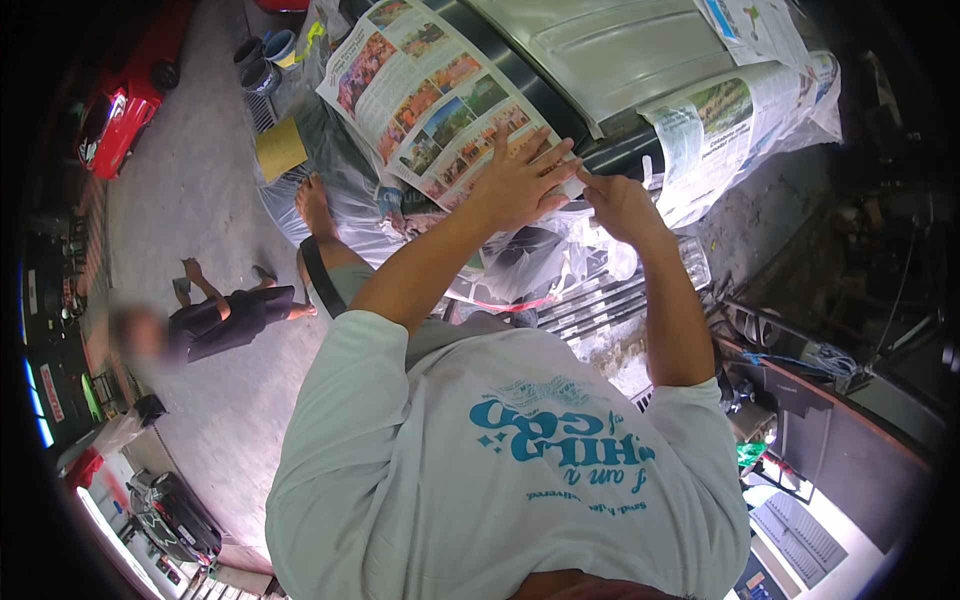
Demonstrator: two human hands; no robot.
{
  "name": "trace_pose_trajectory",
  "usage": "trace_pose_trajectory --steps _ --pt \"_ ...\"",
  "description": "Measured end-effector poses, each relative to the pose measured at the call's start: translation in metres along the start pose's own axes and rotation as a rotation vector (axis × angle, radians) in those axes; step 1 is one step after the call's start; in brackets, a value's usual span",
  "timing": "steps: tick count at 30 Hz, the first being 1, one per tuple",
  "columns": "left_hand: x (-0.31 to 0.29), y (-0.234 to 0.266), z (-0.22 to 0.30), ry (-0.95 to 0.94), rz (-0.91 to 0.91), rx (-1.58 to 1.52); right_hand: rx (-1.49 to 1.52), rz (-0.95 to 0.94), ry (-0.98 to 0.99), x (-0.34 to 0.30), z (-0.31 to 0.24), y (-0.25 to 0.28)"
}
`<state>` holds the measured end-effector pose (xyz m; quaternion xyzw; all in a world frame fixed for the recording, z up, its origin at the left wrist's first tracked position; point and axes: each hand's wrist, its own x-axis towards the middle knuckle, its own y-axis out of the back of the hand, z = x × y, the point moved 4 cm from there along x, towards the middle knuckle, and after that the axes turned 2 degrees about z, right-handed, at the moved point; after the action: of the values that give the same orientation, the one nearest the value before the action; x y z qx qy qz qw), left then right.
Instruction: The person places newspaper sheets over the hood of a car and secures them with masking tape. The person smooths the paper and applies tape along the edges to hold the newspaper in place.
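Observation:
My left hand (522, 180) lies flat, fingers spread, on a sheet of newspaper (430, 95) that covers part of a vehicle body. The paper's lower right edge is under my palm. My right hand (615, 200) is just to the right of it, fingers curled at the paper's edge against a dark strip (560, 105) of the vehicle; what it pinches is hidden. A second newspaper sheet (725, 125) wraps the panel to the right. The bare grey panel (620, 45) shows between the two sheets.
Clear plastic sheeting (540, 260) hangs below the newspaper. A person in dark clothes (215, 320) crouches on the concrete floor at left. A red car (120, 110) stands at upper left, paint cans (265, 55) near it. A workbench with clutter (800, 380) is at right.

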<state>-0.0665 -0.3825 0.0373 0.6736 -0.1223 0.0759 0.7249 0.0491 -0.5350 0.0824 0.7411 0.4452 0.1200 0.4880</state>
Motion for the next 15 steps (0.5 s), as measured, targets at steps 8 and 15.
trace_pose_trajectory --steps 8,15 --pt "-0.004 -0.002 0.004 0.048 0.034 -0.03 0.301 -0.077 -0.313 -0.002 0.013 0.017" --pt "-0.003 0.001 0.005 0.049 0.032 -0.019 0.301 -0.074 -0.44 -0.007 0.003 0.01"
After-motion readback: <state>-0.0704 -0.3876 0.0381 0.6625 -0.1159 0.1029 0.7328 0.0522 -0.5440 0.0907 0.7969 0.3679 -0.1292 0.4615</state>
